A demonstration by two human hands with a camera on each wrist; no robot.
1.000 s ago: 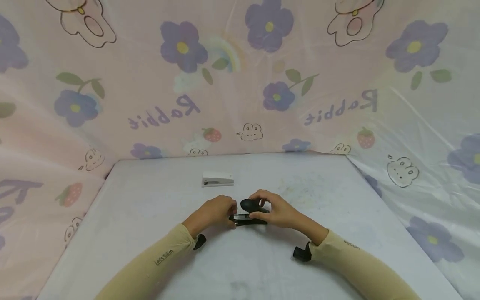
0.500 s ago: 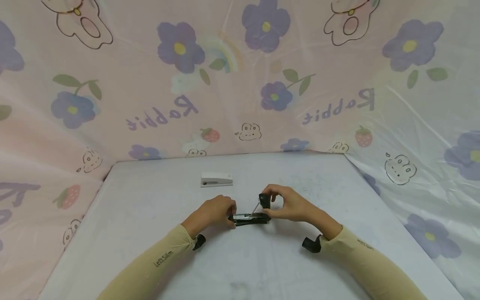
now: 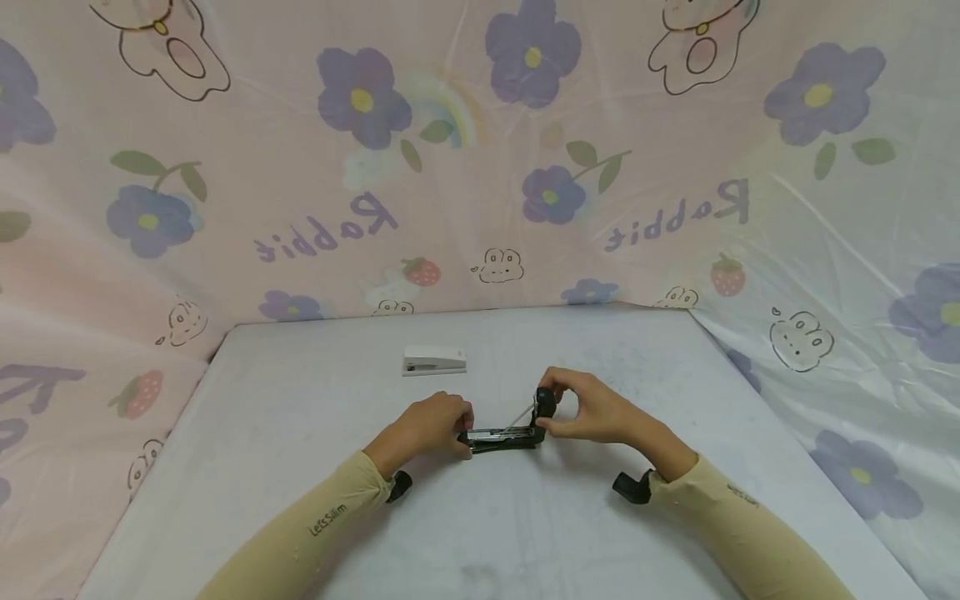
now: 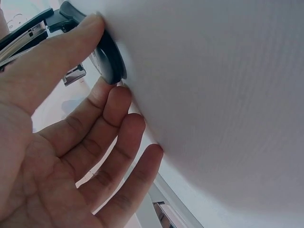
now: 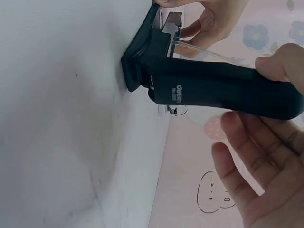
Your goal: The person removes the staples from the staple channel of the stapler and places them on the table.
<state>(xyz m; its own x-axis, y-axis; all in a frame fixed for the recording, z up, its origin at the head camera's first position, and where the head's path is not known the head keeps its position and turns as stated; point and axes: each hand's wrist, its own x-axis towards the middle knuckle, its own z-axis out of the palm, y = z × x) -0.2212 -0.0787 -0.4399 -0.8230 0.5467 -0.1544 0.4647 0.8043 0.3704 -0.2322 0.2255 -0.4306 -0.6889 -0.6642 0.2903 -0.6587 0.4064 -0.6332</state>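
Observation:
A black stapler lies at the middle of the table, its top arm swung up and standing nearly upright at the right end. Inside, the metal staple channel is exposed, and a thin rod slants from it up to the raised arm. My left hand pinches the left end of the base between thumb and fingers; the left wrist view shows the thumb over the base end. With thumb and fingertips, my right hand holds the free end of the raised arm.
A white stapler stands farther back, slightly left of the black one. The white table ends at a printed cloth hung behind it and along both sides. Black camera mounts sit at both wrists.
My right hand has moved right, swinging the black stapler's top arm from low over the base to nearly upright. The left hand keeps its place at the left end.

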